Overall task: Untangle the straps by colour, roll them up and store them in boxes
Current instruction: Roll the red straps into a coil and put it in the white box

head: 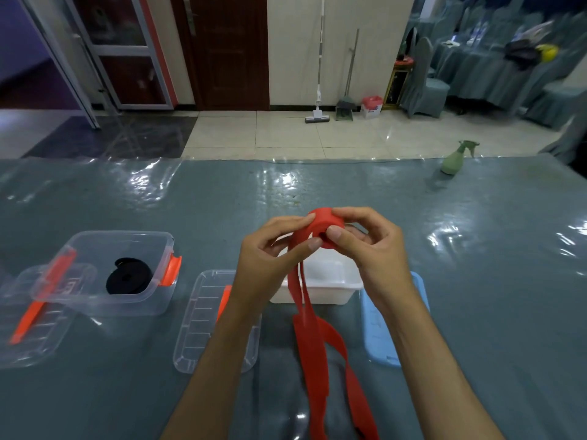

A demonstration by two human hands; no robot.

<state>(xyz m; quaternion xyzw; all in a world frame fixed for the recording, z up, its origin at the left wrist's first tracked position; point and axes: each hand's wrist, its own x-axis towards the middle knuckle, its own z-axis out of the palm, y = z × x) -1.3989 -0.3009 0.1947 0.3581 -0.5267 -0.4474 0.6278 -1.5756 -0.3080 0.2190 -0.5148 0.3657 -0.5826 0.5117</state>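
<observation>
Clear plastic at far left: a box [108, 274] with orange clips sits on the grey surface [476, 249], its lid [47, 312] propped against its near-left side, and a rolled black strap [128, 277] already lies inside; that colour looks finished. Just right of it a second clear lid [203, 319] lies flat, partly under the left forearm. Left hand [273, 249] is up over the middle of the surface, fingers curled, thumb and forefinger pinching the loose run of the red strap [317, 344] where it feeds onto the coil. Red roll [327, 227] is held in the air between both hands, above a white box [324, 281]. Right hand [365, 242] grasps the roll, thumb on its near face, fingers wrapped behind. Step in hand, by my reading: rolling up the red strap, well short of done, since two long tails hang down and trail off the bottom edge. Next move calls for steady tension from the left hand while the right turns the coil, keeping the layers flush so it does not telescope. A blue lid [390, 328] lies right of the white box, partly behind the right forearm. Hard to make out: whether the two tails are one strap doubled or two; where the ends lie, cut off below; the white box interior, mostly hidden by the hands
</observation>
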